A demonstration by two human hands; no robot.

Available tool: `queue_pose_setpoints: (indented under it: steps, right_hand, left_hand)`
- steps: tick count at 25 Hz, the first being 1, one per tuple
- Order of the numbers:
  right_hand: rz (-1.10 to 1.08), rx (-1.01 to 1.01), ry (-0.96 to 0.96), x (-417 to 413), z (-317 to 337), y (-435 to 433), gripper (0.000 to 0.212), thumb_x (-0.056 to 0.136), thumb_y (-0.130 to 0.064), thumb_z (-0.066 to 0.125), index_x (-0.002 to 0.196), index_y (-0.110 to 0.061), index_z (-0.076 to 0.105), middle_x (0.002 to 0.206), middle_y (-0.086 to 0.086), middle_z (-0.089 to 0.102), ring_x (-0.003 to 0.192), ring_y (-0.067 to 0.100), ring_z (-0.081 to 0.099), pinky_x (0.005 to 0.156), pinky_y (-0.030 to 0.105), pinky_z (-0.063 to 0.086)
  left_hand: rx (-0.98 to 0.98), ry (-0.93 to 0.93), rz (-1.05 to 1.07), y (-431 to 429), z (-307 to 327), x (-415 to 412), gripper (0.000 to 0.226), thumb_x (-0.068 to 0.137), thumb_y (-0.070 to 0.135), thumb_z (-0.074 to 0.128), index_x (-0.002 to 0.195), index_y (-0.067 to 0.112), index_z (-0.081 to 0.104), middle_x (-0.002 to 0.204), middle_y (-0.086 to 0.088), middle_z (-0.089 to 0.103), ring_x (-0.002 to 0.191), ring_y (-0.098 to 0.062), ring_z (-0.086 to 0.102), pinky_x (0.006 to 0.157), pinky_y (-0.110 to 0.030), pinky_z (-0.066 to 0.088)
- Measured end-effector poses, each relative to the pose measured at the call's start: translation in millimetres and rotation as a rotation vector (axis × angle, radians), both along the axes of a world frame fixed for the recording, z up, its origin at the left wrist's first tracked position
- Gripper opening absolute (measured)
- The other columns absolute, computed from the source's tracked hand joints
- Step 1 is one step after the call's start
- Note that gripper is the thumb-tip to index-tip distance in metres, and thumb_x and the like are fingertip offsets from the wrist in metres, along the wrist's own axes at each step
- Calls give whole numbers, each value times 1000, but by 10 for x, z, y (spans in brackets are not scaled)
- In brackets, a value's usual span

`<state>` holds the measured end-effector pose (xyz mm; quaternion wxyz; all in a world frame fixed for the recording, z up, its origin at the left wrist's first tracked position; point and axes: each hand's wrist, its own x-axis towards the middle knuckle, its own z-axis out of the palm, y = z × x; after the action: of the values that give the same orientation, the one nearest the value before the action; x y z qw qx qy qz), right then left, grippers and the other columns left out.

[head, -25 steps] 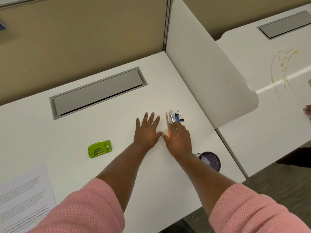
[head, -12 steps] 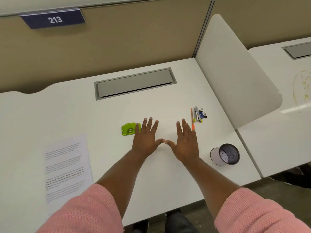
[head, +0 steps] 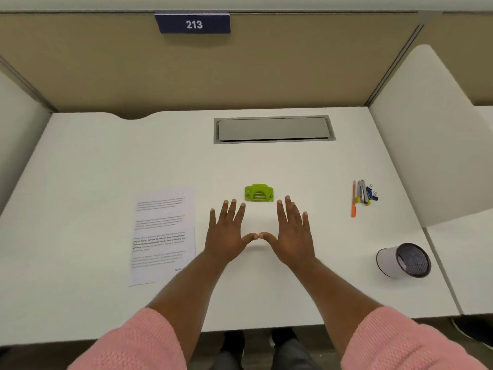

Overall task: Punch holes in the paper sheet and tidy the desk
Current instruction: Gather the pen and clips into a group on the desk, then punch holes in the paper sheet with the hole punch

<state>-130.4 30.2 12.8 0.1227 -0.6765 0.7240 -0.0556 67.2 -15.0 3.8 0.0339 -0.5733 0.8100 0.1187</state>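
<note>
Green plastic hole punch point(head: 259, 193) sits just beyond both flat, empty, spread hands, left hand point(head: 226, 233) and right hand point(head: 293, 233); printed white paper sheet point(head: 162, 233) lies left of it.

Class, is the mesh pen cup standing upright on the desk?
No: the pen cup lies tipped on its side, mouth facing right.
</note>
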Motion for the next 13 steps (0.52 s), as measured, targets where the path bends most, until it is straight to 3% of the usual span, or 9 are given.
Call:
queue_pose_setpoints:
  steps: [7,13]
  right_hand:
    - [146,29,7,658,-113,-60,104,85,-87,19,161,-17,10,170,7,7,156,24,12,125,53,11]
    - [272,49,-21,1222,-221,-133,103,85,-87,21,161,-18,10,170,5,2,156,24,11,125,53,12]
  left_hand:
    - [16,-22,143,211,-122,719,101,81,88,16,159,25,5,167,-3,5,154,-23,0,122,-54,3]
    - [8,-21,331,397,-177,1299,109,77,90,28,159,21,9,167,-4,10,154,-24,4,121,-54,3]
